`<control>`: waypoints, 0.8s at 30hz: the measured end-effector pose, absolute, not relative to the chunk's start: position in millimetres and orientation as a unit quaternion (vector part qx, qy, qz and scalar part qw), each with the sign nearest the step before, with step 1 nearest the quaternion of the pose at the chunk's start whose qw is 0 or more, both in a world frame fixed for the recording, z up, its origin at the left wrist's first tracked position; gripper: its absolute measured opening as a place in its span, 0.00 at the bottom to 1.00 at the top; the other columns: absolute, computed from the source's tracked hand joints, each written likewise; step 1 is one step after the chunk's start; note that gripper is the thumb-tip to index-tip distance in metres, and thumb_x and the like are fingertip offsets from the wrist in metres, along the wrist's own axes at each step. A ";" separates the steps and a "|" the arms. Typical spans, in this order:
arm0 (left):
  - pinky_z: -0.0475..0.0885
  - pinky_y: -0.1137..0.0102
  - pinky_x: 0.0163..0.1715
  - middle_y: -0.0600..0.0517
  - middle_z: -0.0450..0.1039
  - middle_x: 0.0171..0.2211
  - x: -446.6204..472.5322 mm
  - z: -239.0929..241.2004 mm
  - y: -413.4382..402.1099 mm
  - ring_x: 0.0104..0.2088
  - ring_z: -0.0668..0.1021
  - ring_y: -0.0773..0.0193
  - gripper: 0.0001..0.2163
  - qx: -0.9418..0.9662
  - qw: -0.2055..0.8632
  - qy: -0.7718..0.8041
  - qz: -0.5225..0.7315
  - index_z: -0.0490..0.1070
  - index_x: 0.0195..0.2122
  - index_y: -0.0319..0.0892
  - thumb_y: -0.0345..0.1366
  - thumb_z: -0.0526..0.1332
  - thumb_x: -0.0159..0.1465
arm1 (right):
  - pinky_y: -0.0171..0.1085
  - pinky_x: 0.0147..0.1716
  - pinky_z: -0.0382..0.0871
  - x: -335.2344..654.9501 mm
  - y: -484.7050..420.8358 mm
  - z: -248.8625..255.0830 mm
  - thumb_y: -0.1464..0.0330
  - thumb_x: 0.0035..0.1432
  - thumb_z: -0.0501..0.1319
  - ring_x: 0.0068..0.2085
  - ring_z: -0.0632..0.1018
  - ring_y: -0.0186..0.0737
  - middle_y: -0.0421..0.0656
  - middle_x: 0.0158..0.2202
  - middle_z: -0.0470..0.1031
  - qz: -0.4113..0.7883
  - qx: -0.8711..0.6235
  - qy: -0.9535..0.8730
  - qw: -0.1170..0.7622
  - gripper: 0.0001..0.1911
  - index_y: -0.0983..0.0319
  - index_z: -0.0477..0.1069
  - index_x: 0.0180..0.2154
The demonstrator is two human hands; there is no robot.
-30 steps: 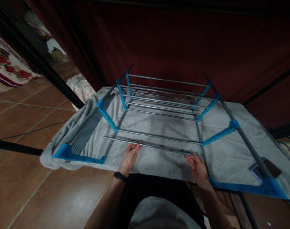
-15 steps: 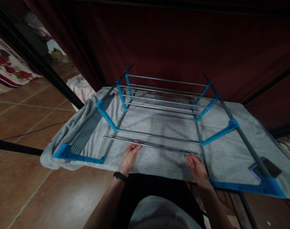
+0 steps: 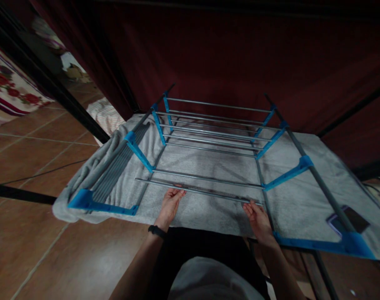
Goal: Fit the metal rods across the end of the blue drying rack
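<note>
A loose grey metal rod (image 3: 208, 193) lies level between my two hands. My left hand (image 3: 171, 203) pinches it left of its middle, and my right hand (image 3: 255, 214) grips it near its right end. Just beyond it stands a partly built rack with blue plastic brackets (image 3: 290, 175) and grey side tubes (image 3: 321, 183). A fixed crossbar (image 3: 205, 179) of the rack runs nearly parallel to the rod, a little farther away. Several more crossbars (image 3: 208, 139) join the brackets toward the back.
The rack rests on a grey blanket (image 3: 215, 162) over a bed-like surface. Several spare rods (image 3: 118, 166) lie bundled at the left. A phone (image 3: 349, 218) lies at the right, partly behind a side tube. Dark bed-frame bars (image 3: 49, 87) and a dark red curtain (image 3: 224, 54) surround it.
Almost nothing differs. Both hands keep their hold on the rod, which stays in nearly the same place in front of the rack.
</note>
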State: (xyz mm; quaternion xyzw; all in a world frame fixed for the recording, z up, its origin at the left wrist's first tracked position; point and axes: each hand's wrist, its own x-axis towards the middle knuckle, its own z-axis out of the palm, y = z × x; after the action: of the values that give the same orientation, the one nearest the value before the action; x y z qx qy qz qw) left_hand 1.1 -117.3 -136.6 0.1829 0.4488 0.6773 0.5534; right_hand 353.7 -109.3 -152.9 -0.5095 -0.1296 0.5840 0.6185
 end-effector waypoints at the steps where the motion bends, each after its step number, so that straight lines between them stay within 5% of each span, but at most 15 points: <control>1: 0.73 0.68 0.47 0.55 0.79 0.31 1.0 -136.5 -117.3 0.36 0.81 0.65 0.16 0.183 0.553 0.448 0.678 0.77 0.34 0.44 0.34 0.79 0.47 | 0.37 0.40 0.82 353.8 -109.5 -153.3 0.67 0.39 0.80 0.33 0.83 0.38 0.37 0.28 0.80 0.583 -0.509 -0.129 0.620 0.17 0.59 0.73 0.26; 24: 0.75 0.66 0.48 0.54 0.79 0.31 -0.3 -134.7 -118.1 0.35 0.81 0.65 0.13 0.152 0.555 0.440 0.689 0.76 0.30 0.42 0.39 0.78 0.52 | 0.39 0.41 0.82 351.7 -111.2 -150.1 0.67 0.41 0.79 0.34 0.83 0.39 0.37 0.28 0.80 0.577 -0.519 -0.142 0.615 0.16 0.58 0.73 0.26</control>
State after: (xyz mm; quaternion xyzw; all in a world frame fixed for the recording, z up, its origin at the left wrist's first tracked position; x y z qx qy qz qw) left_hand -0.3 -118.1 -134.7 0.1515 0.4400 0.6893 0.5553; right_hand 351.7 -111.2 -150.1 -0.5189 -0.1424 0.5765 0.6149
